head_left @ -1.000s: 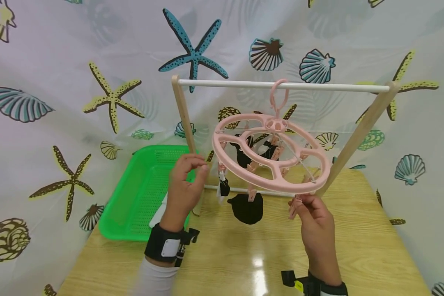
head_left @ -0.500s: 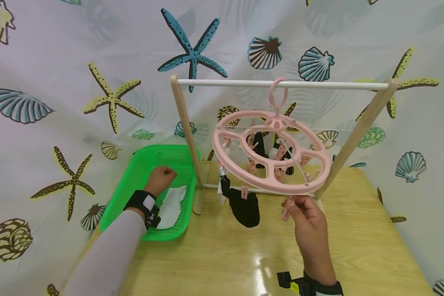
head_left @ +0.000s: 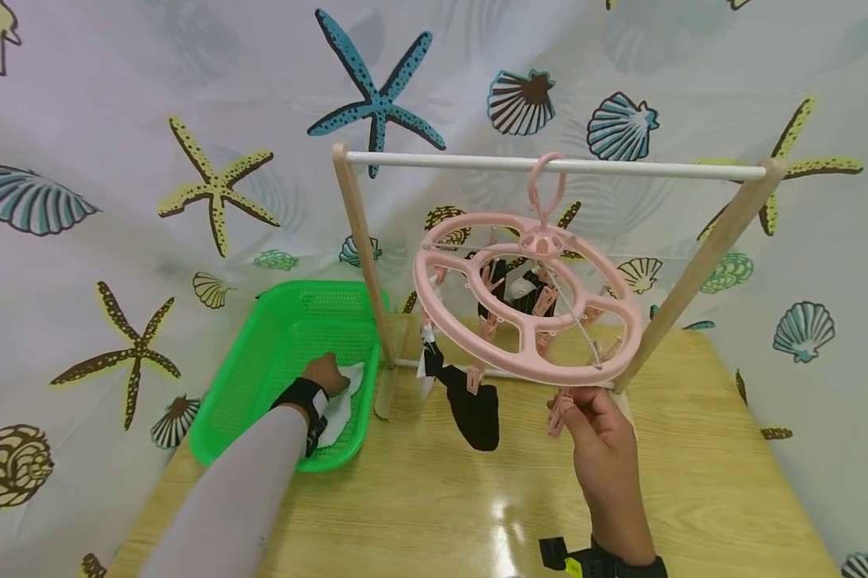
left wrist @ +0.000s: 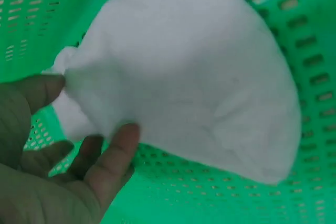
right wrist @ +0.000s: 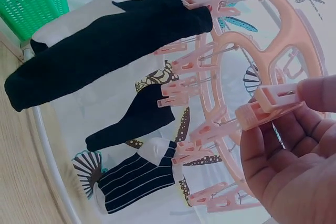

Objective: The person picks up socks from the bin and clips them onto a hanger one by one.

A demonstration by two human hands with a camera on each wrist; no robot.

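In the green basket [head_left: 217, 417], my left hand [head_left: 325, 374] is at a white sock [head_left: 341, 413]. The left wrist view shows the thumb and fingers spread apart at one end of the sock [left wrist: 184, 72], fingertips touching its edge. My right hand [head_left: 598, 425] pinches a pink clothespin [head_left: 558, 413] below the near rim of a round pink drying hanger [head_left: 506, 351]. Up close, the clothespin [right wrist: 270, 103] sits between thumb and fingers with no cloth in it. A black sock [head_left: 474, 409] hangs from another clip of the hanger.
The hanger hooks over the white bar [head_left: 441, 162] of a wooden-sided rack [head_left: 715, 233] on a wooden table [head_left: 434, 506]. Other clips hold a striped sock [right wrist: 139, 179] and a smaller black sock [right wrist: 134, 119]. A seashell-patterned cloth [head_left: 275, 72] hangs behind.
My left hand has moved from beside the hanger down into the basket, reaching the white sock. The hanger has turned slightly; my right hand keeps hold of the clothespin.
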